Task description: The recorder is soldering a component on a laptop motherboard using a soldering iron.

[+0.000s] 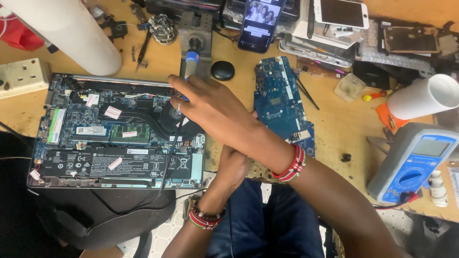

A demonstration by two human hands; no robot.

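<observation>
An opened laptop [95, 157] lies with its bottom cover off, showing the battery, memory and a black fan [167, 119]. My right hand [210, 107] reaches across from the right and rests over the fan, its fingers pinching a thin black probe lead [168, 153] that trails down over the battery and off the front edge. My left hand [233, 165] sits at the laptop's right edge, under my right forearm, with its fingers hidden. Both wrists wear red bead bracelets.
A loose blue circuit board [279, 98] lies right of the laptop. A blue and grey multimeter [413, 162] sits at the right edge. Behind are a blue-handled tool in a stand [191, 59], a lit phone [260, 24], a wall socket [24, 76], two white tubes and several phone parts.
</observation>
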